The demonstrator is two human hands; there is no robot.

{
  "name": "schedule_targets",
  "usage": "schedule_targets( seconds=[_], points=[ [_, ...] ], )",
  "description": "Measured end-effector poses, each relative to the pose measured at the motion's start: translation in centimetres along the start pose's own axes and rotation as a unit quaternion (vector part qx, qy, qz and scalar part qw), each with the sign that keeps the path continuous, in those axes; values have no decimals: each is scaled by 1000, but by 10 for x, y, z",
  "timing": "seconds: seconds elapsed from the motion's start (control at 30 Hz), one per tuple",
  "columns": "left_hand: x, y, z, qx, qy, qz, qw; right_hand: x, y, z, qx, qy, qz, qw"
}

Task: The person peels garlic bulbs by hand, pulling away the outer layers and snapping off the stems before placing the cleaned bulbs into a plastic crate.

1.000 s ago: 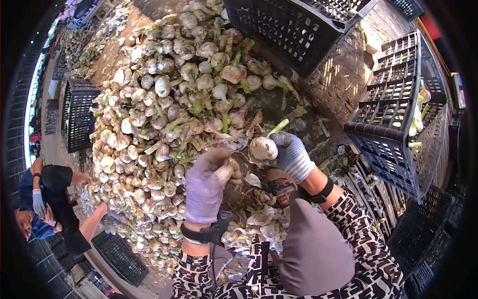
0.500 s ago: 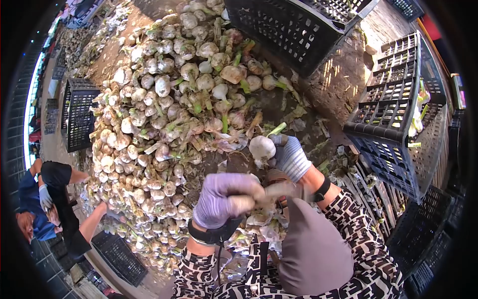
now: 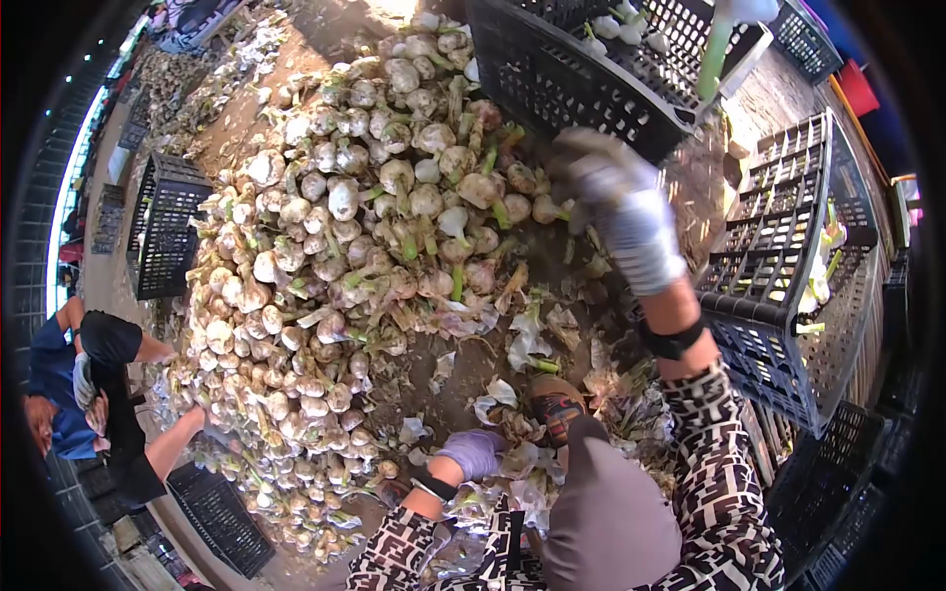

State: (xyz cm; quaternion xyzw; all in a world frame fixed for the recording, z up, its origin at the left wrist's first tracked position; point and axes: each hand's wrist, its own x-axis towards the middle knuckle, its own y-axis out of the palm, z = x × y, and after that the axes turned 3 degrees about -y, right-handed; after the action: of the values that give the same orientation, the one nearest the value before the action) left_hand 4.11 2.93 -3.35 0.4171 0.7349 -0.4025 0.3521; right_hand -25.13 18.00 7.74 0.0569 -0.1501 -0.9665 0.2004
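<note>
My right hand (image 3: 623, 212), blurred near the black crate's (image 3: 576, 89) front edge, and left hand (image 3: 475, 453), fingers hidden by garlic skins (image 3: 532, 465): I can't tell either's grip. A green-stemmed garlic bulb (image 3: 715, 54) shows against the crate's right edge; gentle handling limits bruising.

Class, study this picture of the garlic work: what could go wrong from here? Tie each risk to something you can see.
The garlic bulb over the black crate seems unheld, so it might miss or bruise. The right hand, blurred and apparently near that crate's wall, could knock against it. The shoe has loose peels around it and might slip on them.
</note>
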Motion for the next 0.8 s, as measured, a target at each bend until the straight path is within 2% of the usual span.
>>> schedule_targets(
  seconds=[0.03, 0.07, 0.1, 0.13, 0.17, 0.2, 0.23, 0.3, 0.33, 0.37, 0.4, 0.43, 0.47, 0.5, 0.53, 0.57, 0.6, 0.63, 0.67, 0.7, 0.73, 0.77, 0.8],
  points=[
    [-9, -21, -10, 0, -51, 5, 999, 8, 13, -28, -140, 27, -22, 990],
    [-13, -29, -9, -9, -61, -37, 997, 25, 3, -93, -303, -21, -3, 953],
    [-17, -33, -4, -17, -72, -77, 994, 29, 8, -115, -400, 47, 6, 915],
    [-19, -35, 3, -19, -79, -78, 994, 30, 17, -129, -481, 65, 1, 874],
    [-21, -37, 9, -43, -60, -186, 980, 32, 30, -127, -517, 120, 10, 847],
    [-23, -38, 14, -64, -38, -291, 954, 36, 34, -135, -511, 92, -6, 854],
    [-26, -41, 19, -63, -40, -290, 954, 40, 37, -142, -506, 65, -23, 860],
    [-29, -52, 24, -240, 1, -418, 876, 40, 27, -150, -472, 33, -36, 880],
    [-30, -59, 25, -242, 2, -421, 874, 39, 18, -152, -438, 1, -49, 898],
    [-30, -68, 24, -370, 31, -429, 823, 30, 14, -149, -441, -77, -67, 892],
    [-32, -77, 21, -492, 58, -428, 756, 18, 16, -133, -378, -56, -67, 922],
    [-37, -87, 16, -595, 64, -386, 702, 5, 18, -116, -312, -32, -66, 947],
    [-38, -95, 14, -599, 99, -398, 688, -7, 20, -105, -315, -31, -60, 947],
    [-39, -101, 13, -601, 132, -411, 673, -18, 23, -97, -270, 8, -16, 963],
    [-32, -102, 18, -603, 130, -418, 667, -28, 29, -88, -221, 45, 31, 974],
    [-22, -99, 25, -536, 139, -435, 710, -37, 41, -80, -249, -33, 74, 965],
    [-23, -95, 30, -464, 137, -457, 746, -47, 52, -68, -211, -24, 112, 971],
    [-31, -92, 22, -541, 176, -423, 705, -53, 61, -59, -202, 9, 131, 971],
    [-64, -106, 3, -567, 196, -391, 698, -59, 82, -38, -162, 50, 128, 977],
    [-55, -91, 13, -664, 264, -322, 621, -63, 95, -30, -187, 70, 119, 973],
    [-70, -83, 9, -714, 299, -324, 544, -67, 104, -30, -94, 112, 119, 982],
    [-96, -79, 5, -775, 345, -281, 448, -68, 111, -34, -64, 73, 139, 985],
    [-114, -75, 3, -768, 371, -304, 424, -68, 121, -36, -24, 100, 143, 984]
  ],
)
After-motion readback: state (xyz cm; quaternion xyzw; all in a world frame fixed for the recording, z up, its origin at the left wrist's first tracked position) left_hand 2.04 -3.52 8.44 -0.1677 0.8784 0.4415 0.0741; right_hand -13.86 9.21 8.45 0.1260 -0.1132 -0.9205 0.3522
